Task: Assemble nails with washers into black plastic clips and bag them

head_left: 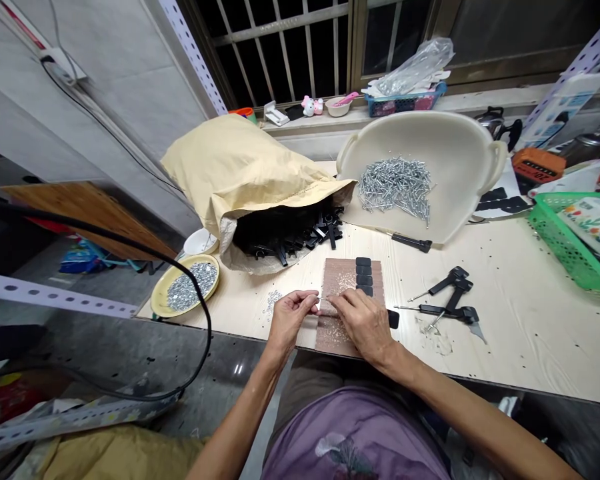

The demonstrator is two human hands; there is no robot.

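Observation:
Over a brown board (325, 337) at the table's front edge, my two hands meet fingertip to fingertip. My right hand (364, 323) pinches a thin metal pin (323, 298) that points left. My left hand (293, 319) is closed in a pinch at the pin's other end; whatever small piece it has there is too small to name. Several black rounded pads (364, 271) lie in a column on the board, and another black pad (393, 319) sits beside my right hand. Small metal rings (273, 301) are scattered left of my left hand.
A cream sack (250, 160) spills black plastic parts (325, 227). Behind stands a white basin (450, 147) of metal pins (397, 183). A yellow dish (160, 293) of small metal pieces is left, black-handled tools (453, 297) and a green basket (560, 247) right. A black cable (207, 333) loops at left.

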